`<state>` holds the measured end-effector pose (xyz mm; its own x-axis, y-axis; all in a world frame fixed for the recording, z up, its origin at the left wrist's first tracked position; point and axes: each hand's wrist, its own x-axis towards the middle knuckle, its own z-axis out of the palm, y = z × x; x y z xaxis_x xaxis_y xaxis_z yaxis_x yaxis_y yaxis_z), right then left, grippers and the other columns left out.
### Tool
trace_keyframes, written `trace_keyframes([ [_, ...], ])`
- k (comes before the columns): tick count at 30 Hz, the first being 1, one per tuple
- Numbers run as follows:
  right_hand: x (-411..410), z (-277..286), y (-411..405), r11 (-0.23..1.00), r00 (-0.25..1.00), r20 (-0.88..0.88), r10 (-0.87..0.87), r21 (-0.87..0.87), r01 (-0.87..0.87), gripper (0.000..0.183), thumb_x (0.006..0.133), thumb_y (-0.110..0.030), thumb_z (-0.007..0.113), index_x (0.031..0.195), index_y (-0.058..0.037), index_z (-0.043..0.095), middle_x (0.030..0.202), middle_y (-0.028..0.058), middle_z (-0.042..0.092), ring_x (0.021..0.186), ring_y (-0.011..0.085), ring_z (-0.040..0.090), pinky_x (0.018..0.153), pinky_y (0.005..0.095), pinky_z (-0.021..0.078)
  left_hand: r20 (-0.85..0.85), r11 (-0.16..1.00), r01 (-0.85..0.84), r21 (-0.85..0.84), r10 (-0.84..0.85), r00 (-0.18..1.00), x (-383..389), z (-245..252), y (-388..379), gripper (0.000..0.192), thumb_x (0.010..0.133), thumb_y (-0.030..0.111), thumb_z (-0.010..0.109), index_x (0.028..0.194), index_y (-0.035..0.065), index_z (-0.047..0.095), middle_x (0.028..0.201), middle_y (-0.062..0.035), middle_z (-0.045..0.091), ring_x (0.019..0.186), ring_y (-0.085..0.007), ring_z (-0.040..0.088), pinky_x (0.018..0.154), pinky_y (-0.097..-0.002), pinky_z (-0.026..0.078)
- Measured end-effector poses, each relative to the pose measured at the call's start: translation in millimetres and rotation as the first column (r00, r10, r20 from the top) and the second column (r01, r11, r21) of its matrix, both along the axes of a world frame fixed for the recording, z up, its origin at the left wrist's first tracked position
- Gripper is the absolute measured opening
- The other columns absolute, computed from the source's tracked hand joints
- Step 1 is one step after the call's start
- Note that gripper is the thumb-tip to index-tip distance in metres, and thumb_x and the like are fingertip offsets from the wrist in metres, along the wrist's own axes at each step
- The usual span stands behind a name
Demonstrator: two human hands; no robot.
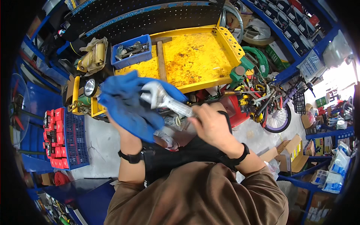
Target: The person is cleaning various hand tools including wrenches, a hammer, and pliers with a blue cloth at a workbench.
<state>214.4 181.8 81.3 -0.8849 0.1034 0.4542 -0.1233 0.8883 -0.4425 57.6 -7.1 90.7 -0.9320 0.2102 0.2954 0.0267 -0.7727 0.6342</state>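
My right hand (212, 125) grips the handle of a silver adjustable wrench (174, 105). The wrench's jaw end points up and left, against a blue cloth (121, 95). My left hand (117, 125) holds that cloth from beneath, and its folds hide most of the fingers. Cloth and wrench are both in the air, over the near left edge of a yellow metal workbench tray (197, 59). The cloth is a little blurred.
On the tray are a hammer (161, 60) and a blue bin of metal parts (131, 54). A green vise (240, 70) sits at its right corner, beside piled hand tools (261, 98). A headlamp (90, 87) is left, above a blue crate (75, 137) with red boxes.
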Motion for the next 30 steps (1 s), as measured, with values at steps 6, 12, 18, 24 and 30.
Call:
trace_keyframes([
  [6,-65,4,57,0.9,0.9,0.021,-0.435,0.003,0.435,0.029,0.091,-0.023,0.065,0.108,-0.0007,0.056,0.094,0.0235,0.064,0.082,0.0444,0.064,0.07,0.051,0.0528,-0.4,0.858,-0.2,-0.474,-0.007,0.917,-67,-31,-47,0.06,0.1,0.056,0.042,0.131,0.0054,0.052,0.126,-0.013,0.06,0.115,-0.0291,0.059,0.105,-0.04,0.044],
  [12,-163,-30,112,0.778,0.747,0.216,-0.628,0.176,0.603,0.031,0.089,-0.016,0.059,0.112,0.0018,0.049,0.096,0.0276,0.066,0.087,0.0442,0.067,0.076,0.052,0.0536,-0.491,0.617,-0.378,-0.691,-0.016,0.871,-83,-59,-59,0.06,0.1,0.055,0.042,0.133,0.0054,0.051,0.127,-0.0129,0.059,0.116,-0.029,0.058,0.106,-0.0399,0.043],
  [18,-224,-35,136,0.701,0.619,0.347,-0.704,0.205,0.683,0.038,0.09,-0.015,0.054,0.124,0.002,0.05,0.113,0.0277,0.065,0.105,0.0404,0.065,0.088,0.0462,0.0533,-0.501,0.565,-0.394,-0.725,-0.039,0.865,-87,-64,-65,0.06,0.1,0.055,0.041,0.134,0.0054,0.05,0.128,-0.0129,0.059,0.117,-0.0288,0.058,0.106,-0.0397,0.043],
  [24,-259,-38,175,0.529,0.435,0.353,-0.828,0.24,0.814,0.039,0.096,-0.023,0.05,0.127,-0.0002,0.058,0.129,0.0219,0.059,0.118,0.035,0.059,0.092,0.0489,0.0496,-0.505,0.553,-0.392,-0.735,-0.06,0.861,-87,-65,-68,0.06,0.101,0.054,0.041,0.135,0.0054,0.05,0.129,-0.0128,0.058,0.118,-0.0287,0.057,0.107,-0.0396,0.042],
  [30,-254,-9,192,0.664,0.479,0.478,-0.736,0.373,0.648,0.039,0.092,-0.025,0.061,0.125,-0.0039,0.064,0.133,0.019,0.058,0.123,0.0352,0.055,0.097,0.0485,0.0464,-0.49,0.563,-0.361,-0.744,-0.092,0.867,-83,-62,-64,0.06,0.101,0.054,0.041,0.136,0.0054,0.049,0.129,-0.0127,0.058,0.119,-0.0285,0.057,0.108,-0.0394,0.042],
])
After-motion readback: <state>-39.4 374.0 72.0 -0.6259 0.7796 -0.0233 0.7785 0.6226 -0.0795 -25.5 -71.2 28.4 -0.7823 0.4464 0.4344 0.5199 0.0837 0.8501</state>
